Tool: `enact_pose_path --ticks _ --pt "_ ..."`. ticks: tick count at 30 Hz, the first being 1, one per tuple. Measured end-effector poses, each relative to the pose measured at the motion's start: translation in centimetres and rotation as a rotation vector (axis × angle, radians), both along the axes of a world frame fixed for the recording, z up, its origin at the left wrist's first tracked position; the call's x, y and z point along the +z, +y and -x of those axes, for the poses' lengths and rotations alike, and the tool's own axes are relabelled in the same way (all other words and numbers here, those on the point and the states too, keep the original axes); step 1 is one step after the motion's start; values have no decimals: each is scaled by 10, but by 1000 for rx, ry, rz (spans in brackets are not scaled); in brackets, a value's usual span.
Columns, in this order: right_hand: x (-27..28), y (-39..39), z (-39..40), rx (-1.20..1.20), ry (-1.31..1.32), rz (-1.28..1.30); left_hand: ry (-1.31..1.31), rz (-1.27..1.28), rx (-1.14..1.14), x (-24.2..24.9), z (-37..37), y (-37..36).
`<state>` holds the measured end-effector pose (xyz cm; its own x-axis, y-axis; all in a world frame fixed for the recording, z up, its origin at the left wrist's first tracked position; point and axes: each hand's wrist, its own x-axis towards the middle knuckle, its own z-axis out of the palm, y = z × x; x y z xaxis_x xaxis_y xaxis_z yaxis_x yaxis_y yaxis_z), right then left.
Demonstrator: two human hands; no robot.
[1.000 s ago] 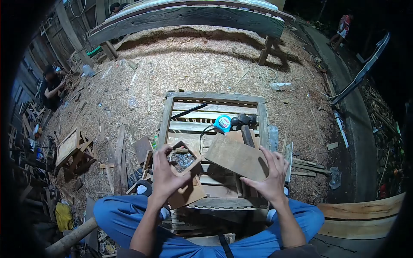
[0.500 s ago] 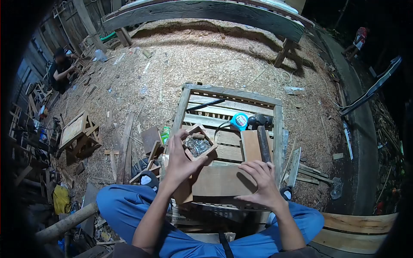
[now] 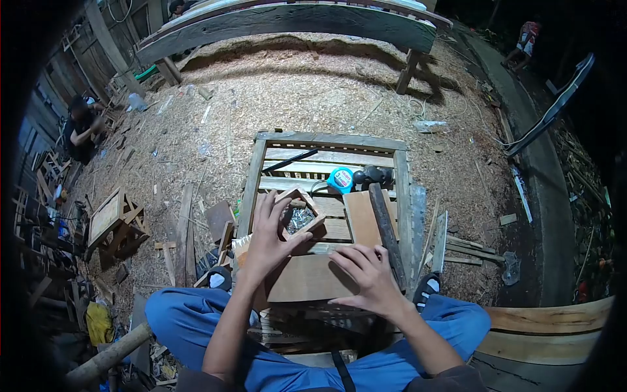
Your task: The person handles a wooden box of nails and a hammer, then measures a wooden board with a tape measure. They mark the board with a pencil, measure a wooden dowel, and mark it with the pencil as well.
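My left hand (image 3: 266, 238) curls around the left side of a small open wooden box (image 3: 318, 223), its thumb along the near wall. Inside the box lie loose nails (image 3: 300, 219). My right hand (image 3: 370, 277) hovers over or rests on the right end of a flat-faced wooden piece (image 3: 307, 279), fingers bent and thumb apart, with nothing between them. Just beyond that hand, a dark bar (image 3: 384, 219) lies slantwise over a brown board (image 3: 360, 215). All of these are on or against a slatted wooden frame (image 3: 333, 139).
A blue tape measure (image 3: 340, 179), a black tool (image 3: 373, 176) and a black stick (image 3: 290, 161) lie on the slats. Wood shavings (image 3: 287, 98) cover the ground. A long bench (image 3: 287, 26) stands ahead. One person (image 3: 81, 130) crouches at left; another (image 3: 526, 42) is far right.
The view has shifted, so the frame appears farther left. My left hand and the box have moved slightly right relative to the slats. My right hand has uncovered more of the dark bar.
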<state>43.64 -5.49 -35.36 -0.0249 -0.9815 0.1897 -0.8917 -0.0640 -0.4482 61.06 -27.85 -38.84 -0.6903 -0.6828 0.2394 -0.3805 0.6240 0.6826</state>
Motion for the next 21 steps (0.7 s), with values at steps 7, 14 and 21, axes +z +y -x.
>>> enact_pose_path --ticks 7,14,21 --pt "9 0 28 -87 -159 61 -190 249 -320 55 -28 43" --pt "-11 -1 39 -539 -140 16 -428 341 -565 50 -30 51" --pt "-15 11 51 -523 -197 131 -362 332 -519 37 -33 56"
